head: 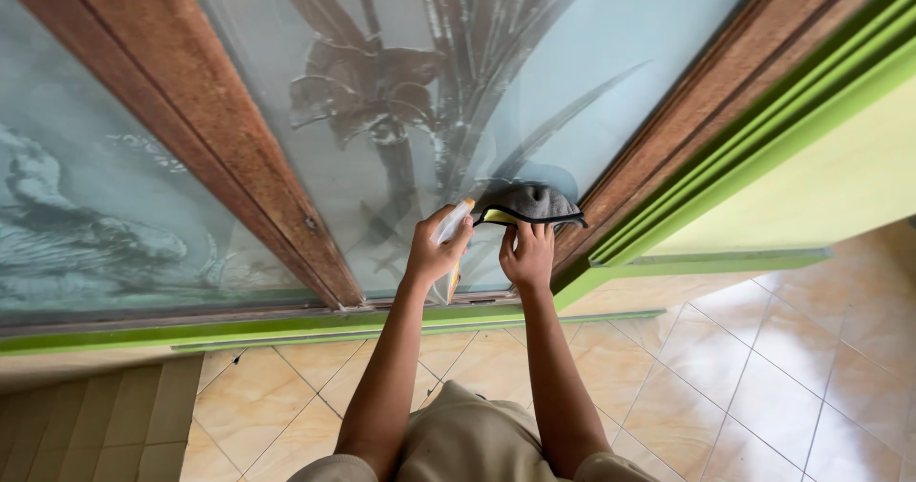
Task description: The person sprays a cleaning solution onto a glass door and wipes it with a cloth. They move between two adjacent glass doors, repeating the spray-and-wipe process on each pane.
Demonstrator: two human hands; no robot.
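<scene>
Pressing grey cloth (534, 205) on glass (572, 81), right hand (528, 253) flat; left hand (437, 248) clamped around spray bottle (451, 239)

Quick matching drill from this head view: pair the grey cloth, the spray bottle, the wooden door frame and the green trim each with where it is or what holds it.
Things:
1. grey cloth
2. spray bottle
3. wooden door frame
4. green trim

Places or states:
A. held in the left hand
B. runs slantwise between two patterned glass panes
C. pressed to the glass by the right hand
D. borders the doorway beside the yellow-green wall

Pairs: 1-C, 2-A, 3-B, 4-D
</scene>
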